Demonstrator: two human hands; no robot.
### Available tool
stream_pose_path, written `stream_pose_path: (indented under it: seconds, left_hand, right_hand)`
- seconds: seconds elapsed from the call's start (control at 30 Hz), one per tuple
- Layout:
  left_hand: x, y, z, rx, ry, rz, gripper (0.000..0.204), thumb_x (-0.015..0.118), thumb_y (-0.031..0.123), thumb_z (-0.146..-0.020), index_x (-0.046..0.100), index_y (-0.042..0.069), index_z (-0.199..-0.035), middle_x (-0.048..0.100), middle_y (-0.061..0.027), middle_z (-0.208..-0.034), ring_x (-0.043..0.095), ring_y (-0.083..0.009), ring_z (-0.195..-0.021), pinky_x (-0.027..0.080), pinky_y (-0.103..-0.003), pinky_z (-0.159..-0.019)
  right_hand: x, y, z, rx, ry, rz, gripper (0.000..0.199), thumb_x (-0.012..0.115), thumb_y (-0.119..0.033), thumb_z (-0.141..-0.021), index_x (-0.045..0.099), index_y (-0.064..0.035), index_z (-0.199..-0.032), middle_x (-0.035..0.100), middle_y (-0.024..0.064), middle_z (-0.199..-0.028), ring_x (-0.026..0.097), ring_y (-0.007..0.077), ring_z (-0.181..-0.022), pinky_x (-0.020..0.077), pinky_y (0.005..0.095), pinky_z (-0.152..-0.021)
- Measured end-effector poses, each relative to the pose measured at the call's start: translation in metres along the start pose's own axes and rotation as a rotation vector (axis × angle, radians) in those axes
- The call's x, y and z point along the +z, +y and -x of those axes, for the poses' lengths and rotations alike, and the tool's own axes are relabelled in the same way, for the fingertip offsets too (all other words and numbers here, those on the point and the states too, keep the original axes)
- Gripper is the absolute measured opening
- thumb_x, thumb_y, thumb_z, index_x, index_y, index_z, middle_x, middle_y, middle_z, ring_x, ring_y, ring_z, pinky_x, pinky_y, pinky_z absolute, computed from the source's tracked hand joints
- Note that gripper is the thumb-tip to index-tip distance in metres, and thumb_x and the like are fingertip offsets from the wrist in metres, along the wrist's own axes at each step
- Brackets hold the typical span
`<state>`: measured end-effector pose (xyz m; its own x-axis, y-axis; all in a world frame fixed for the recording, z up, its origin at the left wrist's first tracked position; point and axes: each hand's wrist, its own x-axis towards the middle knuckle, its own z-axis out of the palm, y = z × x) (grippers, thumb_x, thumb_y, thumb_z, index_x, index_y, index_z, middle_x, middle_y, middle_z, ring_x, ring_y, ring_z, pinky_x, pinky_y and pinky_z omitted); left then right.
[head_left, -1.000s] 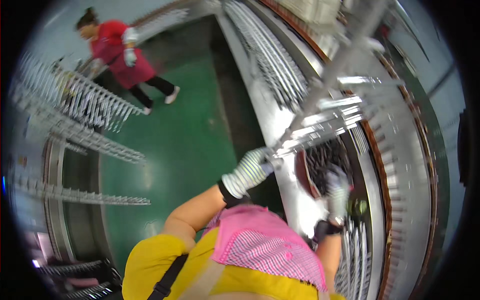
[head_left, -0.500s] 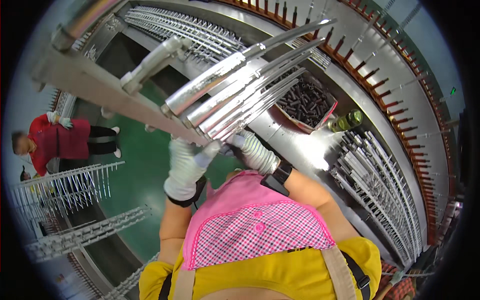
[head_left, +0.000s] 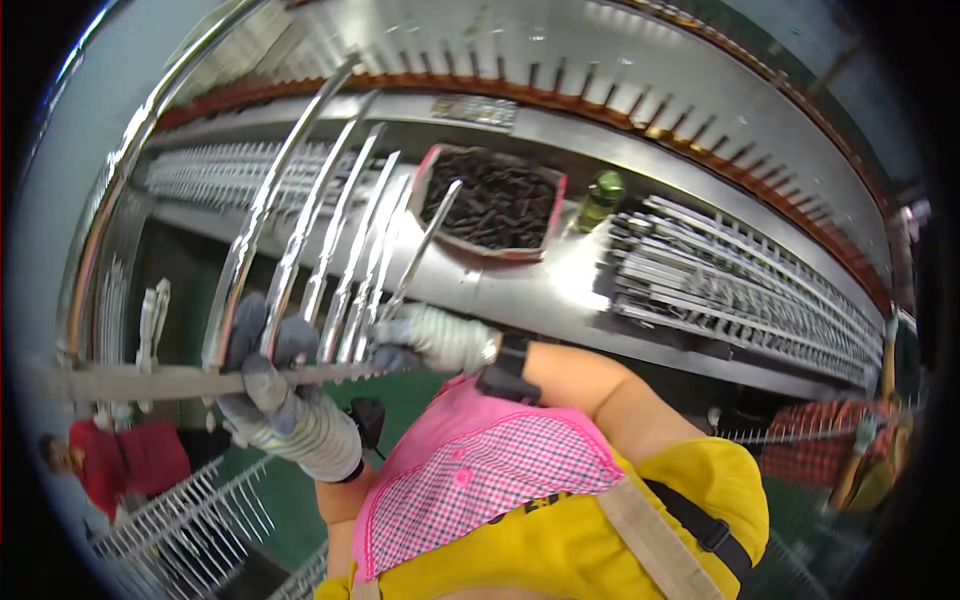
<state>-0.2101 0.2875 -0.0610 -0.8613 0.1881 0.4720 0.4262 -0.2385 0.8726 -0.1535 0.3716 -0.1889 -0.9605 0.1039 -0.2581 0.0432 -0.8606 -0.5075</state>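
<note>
On metal rods, both gloved hands' fingers grip.

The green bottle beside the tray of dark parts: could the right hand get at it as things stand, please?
Probably yes: the right hand rests at the rack of metal rods, and the bench between it and the green bottle looks bare, though the hand is occupied.

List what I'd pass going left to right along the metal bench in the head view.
Left gloved hand on the metal prongs → right gloved hand → tray of dark pieces → green bottle → rows of metal rods.
</note>
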Motion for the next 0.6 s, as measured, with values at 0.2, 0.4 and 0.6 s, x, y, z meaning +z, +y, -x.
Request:
stream_pose_path:
  seconds: [0.2, 0.4, 0.6]
  left_hand:
    - [0.028, -0.008, 0.008, 0.109, -0.036, 0.031, 0.033, 0.053, 0.020, -0.081, 0.050, -0.004, -0.103, 0.059, -0.0142, -0.088, 0.044, -0.0085, -0.045, 0.036, -0.015, -0.040]
    - [0.020, 0.006, 0.019, 0.131, 0.213, -0.017, 0.032, 0.045, 0.022, -0.087, 0.050, -0.008, -0.100, 0.055, -0.0098, -0.083, 0.034, -0.0063, -0.050, 0.022, -0.016, -0.037]
    - [0.034, 0.005, 0.037, 0.166, 0.308, -0.161, 0.037, 0.045, 0.025, -0.086, 0.051, -0.009, -0.099, 0.052, -0.0068, -0.076, 0.035, -0.0065, -0.050, 0.022, -0.012, -0.039]
  right_hand:
    - [-0.050, -0.025, -0.007, -0.375, 0.220, 0.096, 0.017, 0.056, -0.025, -0.081, 0.056, -0.0072, -0.081, 0.055, 0.0018, -0.064, 0.052, 0.0115, -0.051, 0.0424, 0.0228, -0.045]
    - [-0.203, -0.191, 0.053, -1.073, 0.825, 0.364, 0.010, 0.053, -0.013, -0.082, 0.055, -0.0038, -0.080, 0.059, 0.0041, -0.069, 0.054, 0.0108, -0.054, 0.0427, 0.0233, -0.046]
    - [-0.264, -0.317, 0.043, -1.238, 1.081, 0.689, 0.018, 0.055, -0.020, -0.079, 0.055, -0.0027, -0.084, 0.062, 0.0096, -0.071, 0.059, 0.0188, -0.057, 0.0467, 0.0303, -0.052]
